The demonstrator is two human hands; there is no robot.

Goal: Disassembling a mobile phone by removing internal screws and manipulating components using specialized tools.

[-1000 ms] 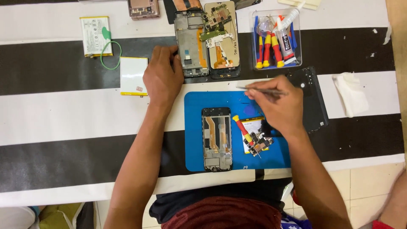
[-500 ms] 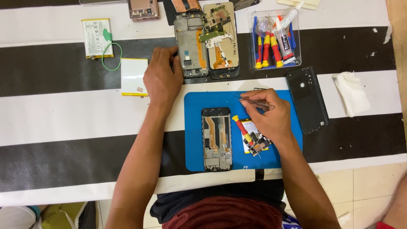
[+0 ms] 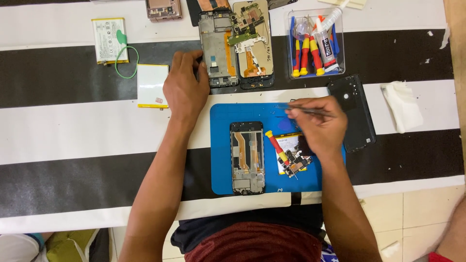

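Observation:
My right hand (image 3: 318, 123) pinches thin metal tweezers (image 3: 291, 108), tips pointing left over the top of the blue work mat (image 3: 221, 145). On the mat lies an opened phone frame (image 3: 247, 157) with an orange flex strip, and beside it a red-and-yellow screwdriver (image 3: 276, 148) across a battery and small circuit board (image 3: 291, 162). My left hand (image 3: 184, 90) rests on the striped table, fingers touching the left edge of another stripped phone frame (image 3: 219, 48). A second open phone (image 3: 252, 46) with its board showing lies right of that.
A clear tray (image 3: 315, 43) of red-yellow screwdrivers and a glue tube stands at the back right. A black back cover (image 3: 354, 114) lies right of the mat, a white cloth (image 3: 400, 106) further right. Two batteries (image 3: 110, 41) (image 3: 153, 85) and a green wire lie left.
My right hand with the tweezers has moved left from the black back cover to over the top of the blue mat. The left hand has stayed put.

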